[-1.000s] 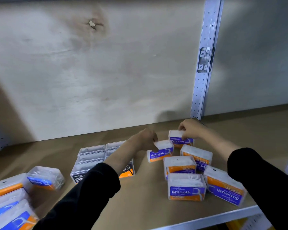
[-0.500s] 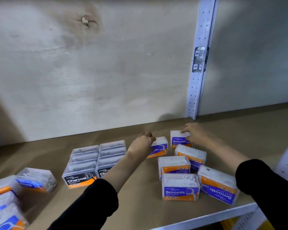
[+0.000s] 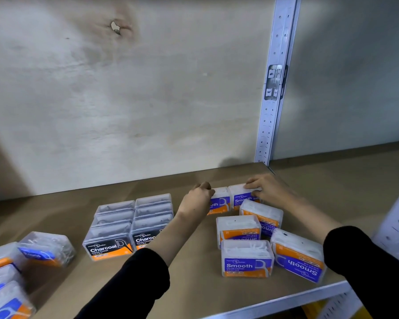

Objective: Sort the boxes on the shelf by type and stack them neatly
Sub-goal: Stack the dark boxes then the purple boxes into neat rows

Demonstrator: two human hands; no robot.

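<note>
**A:** Reading left to right, what has changed?

**B:** The Charcoal boxes (image 3: 108, 245), labelled "Charcoal Dental Flosser", sit unmoved in their block on the shelf (image 3: 194, 286). The left hand (image 3: 197, 199), fingers curled round the left Smooth box (image 3: 220, 201), has swung it square against the right Smooth box (image 3: 241, 196). The right hand (image 3: 270, 189) pinches that one, fingers over its top.

**A:** Meaning?

**B:** A back row of "Smooth" has begun, I judge. Four loose boxes (image 3: 247, 261) nearer the edge await sorting.
</note>
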